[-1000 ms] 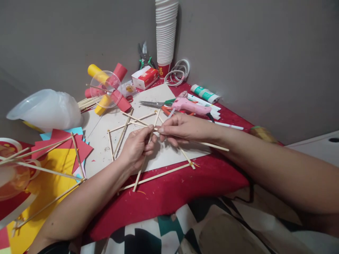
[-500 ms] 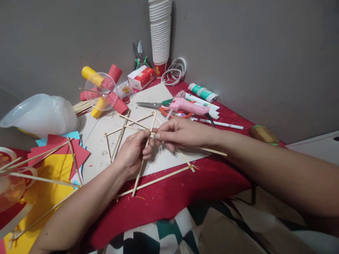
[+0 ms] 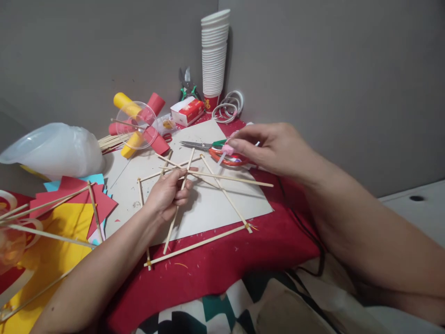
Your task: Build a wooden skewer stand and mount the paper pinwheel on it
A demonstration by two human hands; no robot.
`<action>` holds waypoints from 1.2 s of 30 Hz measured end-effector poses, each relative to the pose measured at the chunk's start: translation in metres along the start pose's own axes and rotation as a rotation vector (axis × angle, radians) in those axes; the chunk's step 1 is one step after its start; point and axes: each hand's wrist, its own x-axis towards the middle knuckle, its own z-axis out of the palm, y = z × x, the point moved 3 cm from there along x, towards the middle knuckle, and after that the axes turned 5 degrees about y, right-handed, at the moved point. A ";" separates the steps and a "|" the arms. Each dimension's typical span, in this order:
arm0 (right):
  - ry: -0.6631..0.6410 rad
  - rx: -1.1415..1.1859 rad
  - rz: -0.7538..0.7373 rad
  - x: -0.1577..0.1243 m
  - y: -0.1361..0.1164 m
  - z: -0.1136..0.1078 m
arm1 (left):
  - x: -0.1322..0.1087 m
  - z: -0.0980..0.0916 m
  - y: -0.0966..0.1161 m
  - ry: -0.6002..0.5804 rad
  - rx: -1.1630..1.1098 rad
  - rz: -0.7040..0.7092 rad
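Note:
My left hand (image 3: 170, 190) is closed on thin wooden sticks, pinching them where they cross. One of these crossed sticks (image 3: 231, 177) reaches out to the right, and another slants down toward the table's front. Beneath them lies a frame of joined wooden sticks (image 3: 200, 243), with orange-yellow bindings at its corners. My right hand (image 3: 274, 146) is curled around a pink hot glue gun (image 3: 228, 149); the hand hides most of the gun, and its pale nozzle points down-left. Scissors (image 3: 196, 146) with orange and green handles lie under and beside the gun.
A white board (image 3: 243, 204) covers part of the red tablecloth (image 3: 208, 278). Behind are stacked paper cups (image 3: 213, 60), a red-white box (image 3: 187, 111), a white cable coil (image 3: 227, 109) and pruning shears (image 3: 187, 86). To the left are a pinwheel-like paper piece (image 3: 153, 137), plastic bag (image 3: 66, 150) and coloured paper (image 3: 69, 222).
My right hand has left the crossed sticks and moved up and right onto the glue gun. My left hand still holds the sticks, slightly further left. The view has tilted up a little.

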 end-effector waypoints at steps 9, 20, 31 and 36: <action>-0.261 -0.666 0.107 0.016 0.023 0.015 | 0.010 -0.012 0.004 -0.026 -0.027 0.022; 0.158 -0.214 0.156 0.021 0.017 -0.024 | 0.012 -0.012 -0.008 -0.037 -0.006 0.018; -0.112 0.690 0.162 -0.020 -0.034 0.003 | 0.014 -0.006 -0.015 -0.034 0.034 0.101; -0.240 0.453 0.029 -0.025 -0.026 0.019 | 0.014 -0.004 -0.016 -0.015 0.018 0.118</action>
